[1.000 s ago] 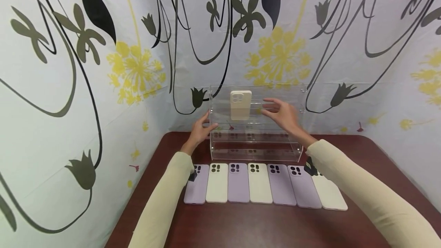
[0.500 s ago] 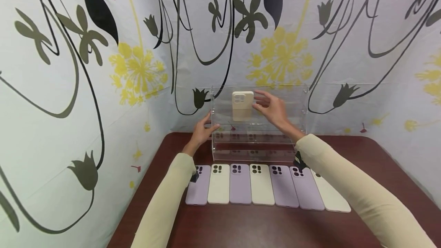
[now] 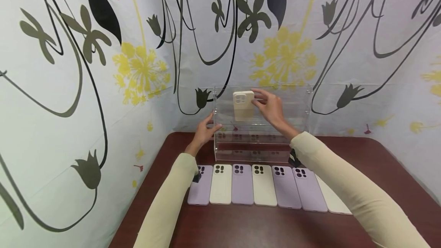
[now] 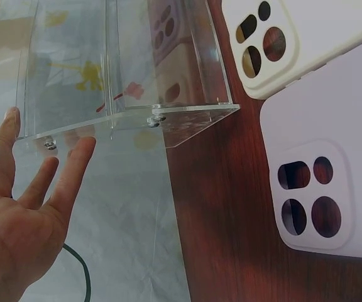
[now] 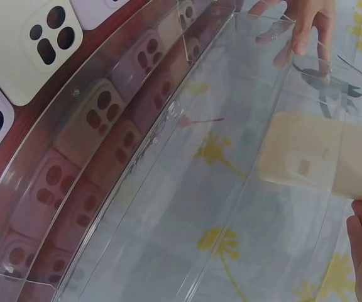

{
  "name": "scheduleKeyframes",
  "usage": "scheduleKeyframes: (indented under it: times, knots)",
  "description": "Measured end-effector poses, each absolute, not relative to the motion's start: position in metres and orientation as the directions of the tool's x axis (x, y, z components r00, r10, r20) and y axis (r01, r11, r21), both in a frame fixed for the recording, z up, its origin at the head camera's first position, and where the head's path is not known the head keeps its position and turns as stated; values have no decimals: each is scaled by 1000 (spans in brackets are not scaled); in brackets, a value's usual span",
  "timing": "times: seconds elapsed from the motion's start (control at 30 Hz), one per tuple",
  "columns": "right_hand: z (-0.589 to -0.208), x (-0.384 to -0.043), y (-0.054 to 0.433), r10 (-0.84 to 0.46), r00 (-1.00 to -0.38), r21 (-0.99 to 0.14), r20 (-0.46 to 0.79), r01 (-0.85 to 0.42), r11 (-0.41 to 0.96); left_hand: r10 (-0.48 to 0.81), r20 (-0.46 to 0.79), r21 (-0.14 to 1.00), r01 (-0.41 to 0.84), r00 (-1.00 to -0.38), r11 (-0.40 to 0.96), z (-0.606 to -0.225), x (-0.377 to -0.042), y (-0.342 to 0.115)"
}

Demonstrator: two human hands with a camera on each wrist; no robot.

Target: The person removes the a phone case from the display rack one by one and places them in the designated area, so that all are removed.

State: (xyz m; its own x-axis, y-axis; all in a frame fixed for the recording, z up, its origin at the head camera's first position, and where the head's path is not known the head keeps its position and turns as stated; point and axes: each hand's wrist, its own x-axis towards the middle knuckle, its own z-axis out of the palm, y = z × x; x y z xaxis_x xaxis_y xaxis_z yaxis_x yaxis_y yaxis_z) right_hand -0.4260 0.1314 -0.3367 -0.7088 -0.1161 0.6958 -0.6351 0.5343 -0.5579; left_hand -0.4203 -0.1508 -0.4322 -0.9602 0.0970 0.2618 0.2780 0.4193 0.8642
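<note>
A cream phone case [image 3: 243,105] stands upright on the upper shelf of a clear acrylic display stand [image 3: 262,146], its camera cutout at the top left. My right hand [image 3: 272,109] pinches the case's right edge near the top, thumb in front. In the right wrist view those fingers [image 5: 360,236] are partly cut off by the frame's edge. My left hand [image 3: 203,131] rests against the stand's left end panel with fingers spread and fairly straight. The left wrist view shows its fingertips [image 4: 83,151] touching that panel near a metal screw.
In front of the stand, lilac cases [image 3: 242,185] and white cases [image 3: 221,185] lie side by side on the dark red table [image 3: 220,225]. My right sleeve covers part of the rightmost white case [image 3: 332,196]. Floral cloth [image 3: 193,60] hangs behind and at the left.
My right hand has moved left from beside the cream phone case to its right edge, and its fingers now pinch it. My left hand stays at the stand's left end.
</note>
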Motion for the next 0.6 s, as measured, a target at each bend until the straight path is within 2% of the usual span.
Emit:
scheduleKeyframes:
  times: [0.23, 0.6]
  knots:
    - [-332, -425, 136, -107, -714, -578, 692, -636, 512, 102, 247, 870, 267, -964, 414, -432, -421, -148]
    - [-308, -415, 151, -72, -690, -579, 720, -655, 486, 120, 246, 882, 274, -962, 384, -433, -420, -151]
